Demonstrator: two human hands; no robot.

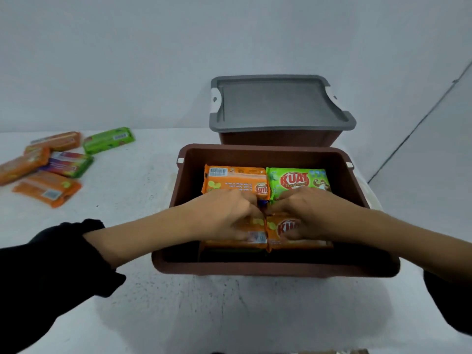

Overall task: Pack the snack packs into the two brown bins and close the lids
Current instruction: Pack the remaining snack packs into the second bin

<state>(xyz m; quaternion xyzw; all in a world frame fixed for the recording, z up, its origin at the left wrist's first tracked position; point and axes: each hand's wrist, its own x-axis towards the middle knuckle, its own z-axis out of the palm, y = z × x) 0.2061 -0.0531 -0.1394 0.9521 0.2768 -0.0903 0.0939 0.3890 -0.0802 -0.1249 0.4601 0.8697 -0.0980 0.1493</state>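
Inside open bin (255,152), L hand (229,213) & R hand (306,213) are meeting over packs (235,180), fingers bent; gripping vs pressing, can't tell. Behind it, 2nd bin (275,139) is sitting w/ lid (278,103) on. Left of it, several loose packs (46,187) are waiting; its own lid isn't showing.

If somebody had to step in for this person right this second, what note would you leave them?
Left hand and right hand: both down in the near bin, on the packs at its middle; blur hides whether they grip.
Near bin: open, with orange packs and a green pack inside.
Done: far bin has its grey lid on.
Left: loose packs on the table to the left need packing; then lid the near bin. Its lid is not in view.
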